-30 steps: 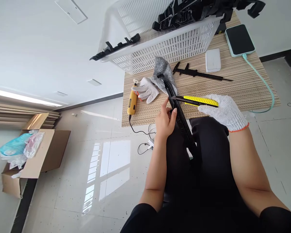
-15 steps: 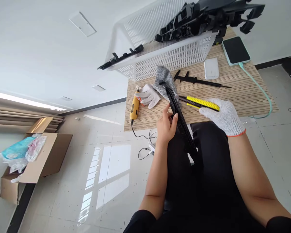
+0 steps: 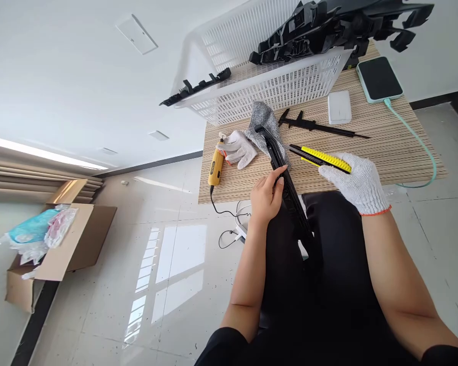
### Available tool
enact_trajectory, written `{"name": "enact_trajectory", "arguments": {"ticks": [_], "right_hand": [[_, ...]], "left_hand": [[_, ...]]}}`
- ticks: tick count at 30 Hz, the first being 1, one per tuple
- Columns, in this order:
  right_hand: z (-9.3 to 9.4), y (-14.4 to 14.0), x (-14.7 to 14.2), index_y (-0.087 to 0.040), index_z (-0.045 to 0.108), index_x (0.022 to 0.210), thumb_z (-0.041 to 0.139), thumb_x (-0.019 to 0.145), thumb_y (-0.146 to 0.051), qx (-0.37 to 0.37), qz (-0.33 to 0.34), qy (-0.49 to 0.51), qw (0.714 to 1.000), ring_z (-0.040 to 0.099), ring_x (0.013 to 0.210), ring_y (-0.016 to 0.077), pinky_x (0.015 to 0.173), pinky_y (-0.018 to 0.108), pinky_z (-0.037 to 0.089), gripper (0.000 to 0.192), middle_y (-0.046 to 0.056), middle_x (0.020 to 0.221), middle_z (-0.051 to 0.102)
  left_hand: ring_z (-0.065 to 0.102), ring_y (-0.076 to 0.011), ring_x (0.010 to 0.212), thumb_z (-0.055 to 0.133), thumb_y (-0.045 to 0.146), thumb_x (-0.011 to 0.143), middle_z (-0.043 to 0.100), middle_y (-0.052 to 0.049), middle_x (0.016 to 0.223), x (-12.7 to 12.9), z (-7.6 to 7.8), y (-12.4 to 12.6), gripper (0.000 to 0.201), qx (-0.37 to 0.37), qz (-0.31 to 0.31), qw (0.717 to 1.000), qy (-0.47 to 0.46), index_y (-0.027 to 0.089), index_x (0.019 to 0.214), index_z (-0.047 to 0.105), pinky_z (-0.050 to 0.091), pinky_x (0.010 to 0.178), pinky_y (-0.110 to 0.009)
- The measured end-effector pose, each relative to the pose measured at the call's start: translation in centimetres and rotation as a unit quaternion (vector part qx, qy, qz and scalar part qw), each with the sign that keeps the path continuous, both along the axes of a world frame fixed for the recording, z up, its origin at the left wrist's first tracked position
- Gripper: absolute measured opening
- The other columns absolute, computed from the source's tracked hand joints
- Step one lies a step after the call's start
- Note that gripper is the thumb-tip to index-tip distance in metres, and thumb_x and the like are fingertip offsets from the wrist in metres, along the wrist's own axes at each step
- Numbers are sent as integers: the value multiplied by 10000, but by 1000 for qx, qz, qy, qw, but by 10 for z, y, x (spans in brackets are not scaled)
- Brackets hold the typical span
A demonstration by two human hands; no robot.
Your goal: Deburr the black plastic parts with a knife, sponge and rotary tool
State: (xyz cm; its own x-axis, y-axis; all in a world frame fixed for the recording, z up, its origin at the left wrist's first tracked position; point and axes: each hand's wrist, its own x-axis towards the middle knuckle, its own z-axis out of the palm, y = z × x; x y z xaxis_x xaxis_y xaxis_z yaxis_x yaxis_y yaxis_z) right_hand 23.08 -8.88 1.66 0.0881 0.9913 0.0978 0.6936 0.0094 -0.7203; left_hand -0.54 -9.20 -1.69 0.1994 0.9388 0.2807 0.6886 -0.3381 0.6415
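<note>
A: Where does the black plastic strip (image 3: 295,204) lie?
B: Aslant: upper end over the grey cloth (image 3: 262,113) on the table (image 3: 393,152), lower part over the lap. The bare left hand (image 3: 269,195) grips it near the table's front edge, forefinger across the top.

A: And the right hand (image 3: 354,184)?
B: Gloved, closed around the yellow-and-black knife (image 3: 324,158). The knife's front end points at the strip, just beside it and seemingly apart; the blade itself is too faint to judge.

A: How is a stroke best made here?
B: Short and shallow, I would advise, directed away from forefinger and lap. The bare fingers sit rather near the blade's line; a hold lower down would be safer. The spare glove (image 3: 239,148), lying beside the cloth, could shield that hand.
</note>
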Motion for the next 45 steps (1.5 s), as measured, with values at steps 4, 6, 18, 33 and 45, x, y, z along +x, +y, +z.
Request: {"name": "enact_trajectory", "arguments": {"ticks": [4,6,18,33,45], "right_hand": [[0,0,0,-288,749,1102,660,869,-552,-1,-5,7,1000,712,963,324,752,429,549,364,71,1006,775],[0,0,0,-286,749,1100,663,864,-549,0,-6,12,1000,712,945,316,738,420,545,364,66,992,774],[4,-3,-1,-209,757,1108,663,887,-532,-10,-24,13,1000,683,773,257,706,359,471,403,92,894,773],[5,-3,2,-203,763,1105,684,859,-516,-32,-32,55,997,648,682,226,676,358,469,405,62,776,736],[4,-3,5,-215,760,1063,683,859,-522,-27,9,45,999,652,677,224,649,350,477,376,51,768,734]], "left_hand": [[593,-178,758,344,476,1067,654,-22,783,1,1,0,466,-10,10,1000,-3,275,1427,561,450,774,-303],[561,-165,691,390,473,1054,631,-7,762,-1,6,3,473,-35,10,999,-3,285,1468,521,438,711,-292],[616,-191,739,598,348,920,682,-26,881,-14,42,46,802,-173,-114,976,65,270,1627,229,484,731,-342],[538,-150,690,520,334,964,576,-29,869,-17,20,37,307,-102,-114,988,-13,258,1169,736,457,682,-293],[564,-186,677,618,508,948,547,-21,820,-24,0,38,830,-106,-79,987,-92,358,1621,158,501,640,-343]]}}
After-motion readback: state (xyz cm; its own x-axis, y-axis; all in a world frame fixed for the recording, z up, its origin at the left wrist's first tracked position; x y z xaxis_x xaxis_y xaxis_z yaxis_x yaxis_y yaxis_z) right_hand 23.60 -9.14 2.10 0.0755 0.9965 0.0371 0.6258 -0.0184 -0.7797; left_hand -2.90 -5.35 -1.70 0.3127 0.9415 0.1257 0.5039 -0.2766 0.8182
